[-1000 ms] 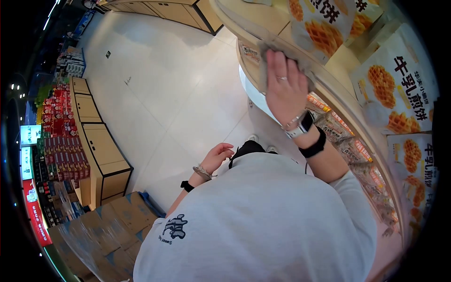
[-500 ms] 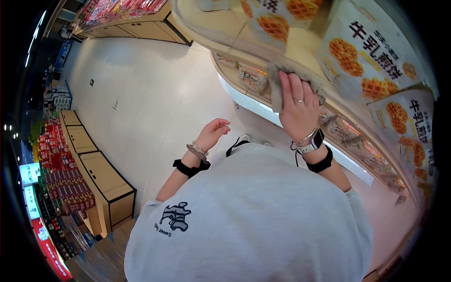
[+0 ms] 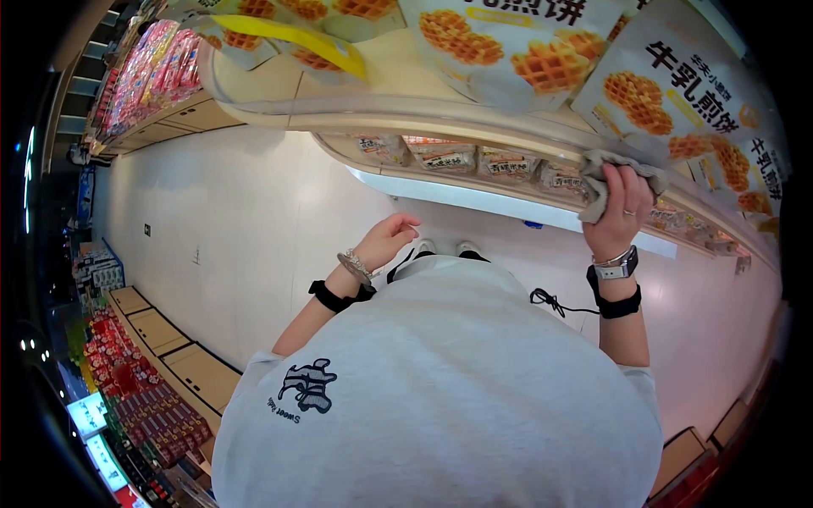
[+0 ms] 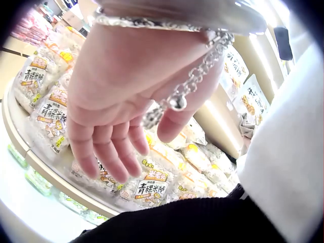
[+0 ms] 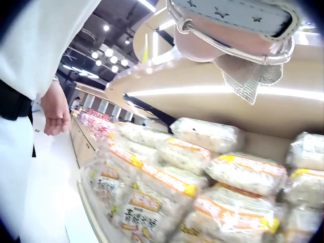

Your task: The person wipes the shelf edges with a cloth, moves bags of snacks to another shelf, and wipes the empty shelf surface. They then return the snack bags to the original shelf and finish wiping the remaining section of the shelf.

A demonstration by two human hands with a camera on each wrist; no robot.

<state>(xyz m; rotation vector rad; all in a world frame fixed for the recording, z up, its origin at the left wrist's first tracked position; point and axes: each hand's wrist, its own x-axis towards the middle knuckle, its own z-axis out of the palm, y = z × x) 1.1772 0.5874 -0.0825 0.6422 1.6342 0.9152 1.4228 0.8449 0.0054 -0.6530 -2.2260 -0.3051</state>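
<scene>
One row of pale wooden cabinets with black trim (image 3: 201,372) lines the floor well to the left of your left hand (image 3: 385,241), bearing red boxes too many to count. Ahead and to the left of that hand, one plastic packet with a bright yellow band (image 3: 296,39) lies on the upper shelf. Your left hand holds nothing; its fingers hang loosely bent, away from the shelf, with one silver bracelet (image 3: 354,266) at the wrist. Just right of its fingertips you have two white shoes (image 3: 425,247) on the floor.

Ahead, between your hands, four clear plastic packs with printed labels (image 3: 506,164) show below the long, curved, pale-wood shelf edge (image 3: 457,123). Above it, two large white pouches printed with golden waffles (image 3: 508,59) face you, others partly in view. One looped black cord (image 3: 550,302) shows left of your right wrist.

Your right hand (image 3: 620,218), well apart from your left, grips one grey woven cloth (image 3: 594,182) against the shelf edge. One watch with a pale strap (image 3: 616,270) circles that wrist.
</scene>
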